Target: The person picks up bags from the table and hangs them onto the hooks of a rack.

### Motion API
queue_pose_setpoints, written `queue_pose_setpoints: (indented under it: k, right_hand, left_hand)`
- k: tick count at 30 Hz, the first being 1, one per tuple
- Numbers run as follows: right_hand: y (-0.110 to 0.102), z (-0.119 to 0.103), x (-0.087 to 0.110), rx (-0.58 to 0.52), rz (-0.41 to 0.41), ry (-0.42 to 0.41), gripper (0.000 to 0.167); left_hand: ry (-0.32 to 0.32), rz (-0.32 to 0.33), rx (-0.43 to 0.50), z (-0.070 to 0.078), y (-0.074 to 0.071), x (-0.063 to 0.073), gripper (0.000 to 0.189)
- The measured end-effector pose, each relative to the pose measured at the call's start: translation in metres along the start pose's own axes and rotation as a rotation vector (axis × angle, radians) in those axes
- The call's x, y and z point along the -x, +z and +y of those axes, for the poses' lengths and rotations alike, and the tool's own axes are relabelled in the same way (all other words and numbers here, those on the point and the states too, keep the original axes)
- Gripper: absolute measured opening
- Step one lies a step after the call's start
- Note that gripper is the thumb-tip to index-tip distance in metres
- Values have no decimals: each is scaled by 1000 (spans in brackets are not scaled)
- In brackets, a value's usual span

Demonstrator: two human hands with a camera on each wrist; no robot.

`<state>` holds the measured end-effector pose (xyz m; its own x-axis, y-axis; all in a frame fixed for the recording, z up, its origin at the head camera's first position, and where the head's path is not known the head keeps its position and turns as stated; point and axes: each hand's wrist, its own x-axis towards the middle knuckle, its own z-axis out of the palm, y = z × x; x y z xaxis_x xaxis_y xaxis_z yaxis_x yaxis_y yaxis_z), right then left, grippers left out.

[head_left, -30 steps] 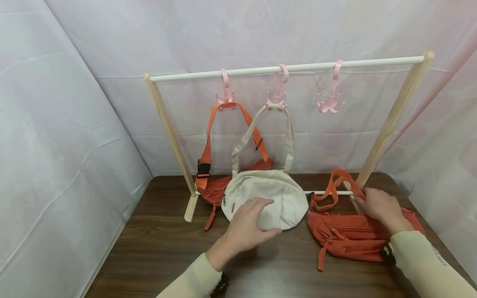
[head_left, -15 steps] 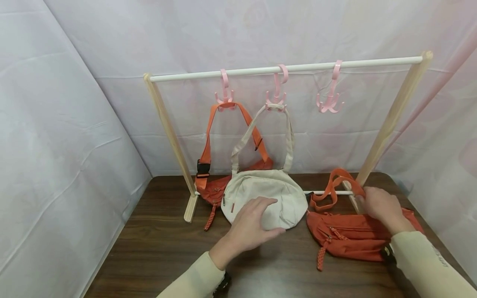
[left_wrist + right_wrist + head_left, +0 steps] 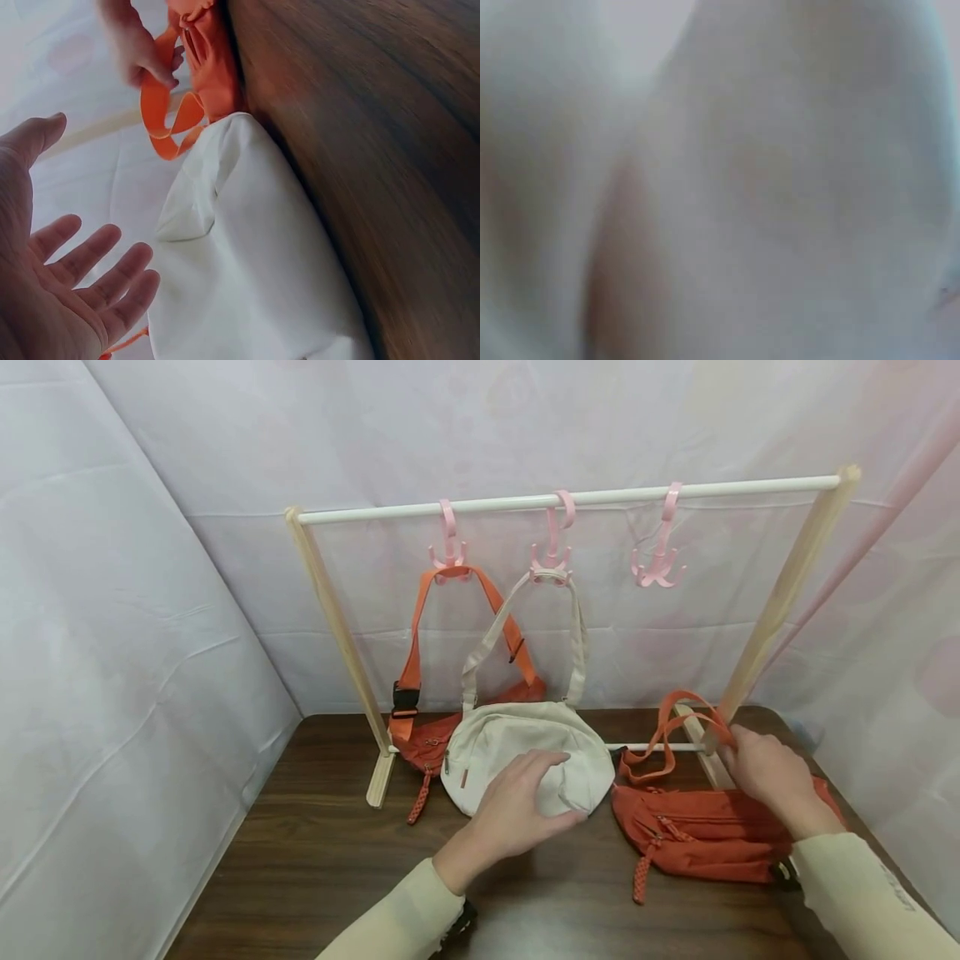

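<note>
Risk, we judge: slack orange strap [image 3: 154, 112] could snag rack [image 3: 793, 585] if lifted carelessly. Red bag [image 3: 697, 831]: on worktop [image 3: 322, 860], right of white bag [image 3: 487, 739]; long axis sideways, zip-pull end towards white bag. We note right grip [image 3: 772, 777] clasping strap; left grip [image 3: 513, 802] released, before white bag.

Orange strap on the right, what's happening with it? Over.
Right grip holds orange strap; left grip empty, near cream bag. Red bag on table. Rack post close beside strap.
</note>
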<state>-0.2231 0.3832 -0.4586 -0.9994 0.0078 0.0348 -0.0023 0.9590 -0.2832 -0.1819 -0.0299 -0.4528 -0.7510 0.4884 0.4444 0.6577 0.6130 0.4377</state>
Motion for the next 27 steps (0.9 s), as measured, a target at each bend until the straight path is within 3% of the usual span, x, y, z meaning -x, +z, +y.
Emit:
queue_pose_setpoints:
  k: [11, 27]
  right_hand:
    - [-14, -10, 12, -60, 125, -29, 25]
    - [-43, -32, 30, -34, 299, -73, 21]
  left_hand:
    - [-20, -24, 114, 11, 8, -13, 76]
    - [-101, -79, 255, 28, 19, -28, 91]
